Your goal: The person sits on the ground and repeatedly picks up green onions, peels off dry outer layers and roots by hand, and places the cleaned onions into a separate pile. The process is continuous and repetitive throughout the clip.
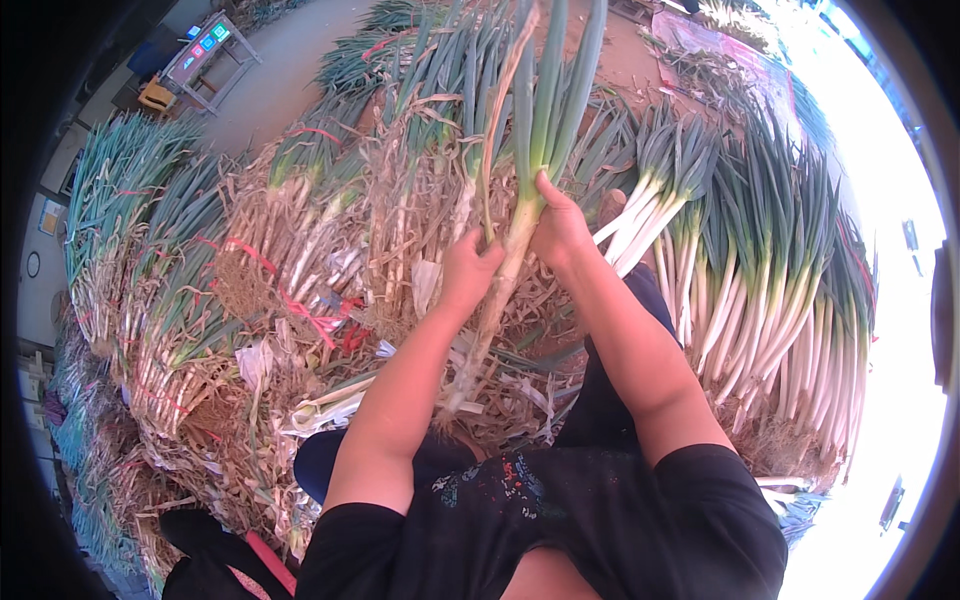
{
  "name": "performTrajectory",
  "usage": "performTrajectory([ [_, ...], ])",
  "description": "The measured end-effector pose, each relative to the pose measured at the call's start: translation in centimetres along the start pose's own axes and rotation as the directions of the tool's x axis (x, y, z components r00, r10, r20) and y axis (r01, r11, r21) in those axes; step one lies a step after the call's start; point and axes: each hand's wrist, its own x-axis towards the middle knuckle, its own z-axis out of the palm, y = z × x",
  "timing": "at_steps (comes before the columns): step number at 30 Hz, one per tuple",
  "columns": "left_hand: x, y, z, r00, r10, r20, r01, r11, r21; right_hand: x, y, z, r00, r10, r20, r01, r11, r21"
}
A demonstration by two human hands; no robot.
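Observation:
A large scallion stalk (517,238) slants up before me, its roots near my lap and its green leaves toward the top. My right hand (561,227) is closed around the stalk just below where the leaves fork. On the left side of the stalk, my left hand (472,271) pinches a dry brown outer leaf (493,161) that stands apart from the green ones. Scallions with clean white stems (651,206) lie just right of my right hand. Unpeeled scallions with dry husks (401,217) lie beyond my left hand.
Rows of white-stemmed scallions (765,277) lie at the right. Tied bundles (161,337) with red ribbon (304,309) fill the left. Dry husks (536,401) litter the ground between my legs. A small table (206,60) stands at the far left, and a pink sheet (697,37) lies far right.

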Motion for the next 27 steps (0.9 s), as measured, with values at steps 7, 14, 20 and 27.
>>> performTrajectory([
  [7, -14.1, -12.5, -2.8, 0.818, -0.356, 0.451, -0.075, 0.713, 0.698, 0.9, -4.8, -1.1, 0.983, -0.186, 0.007, 0.186, 0.979, -0.082],
  [14, -7.3, -11.8, -4.5, 0.774, -0.333, 0.538, 0.156, 0.924, 0.348, 0.5, -4.3, 0.2, 0.912, -0.373, 0.169, 0.394, 0.913, -0.109],
  [20, 0.1, 2.6, 1.5, 0.96, 0.112, 0.256, -0.171, 0.961, 0.219, 0.5, -1.9, 0.9, 0.932, -0.357, 0.058, 0.362, 0.915, -0.181],
  [27, 0.2, 3.4, 1.2, 0.911, -0.079, 0.406, 0.217, 0.927, -0.306, 0.2, -2.7, 0.4, 0.939, -0.28, 0.2, 0.303, 0.949, -0.091],
])
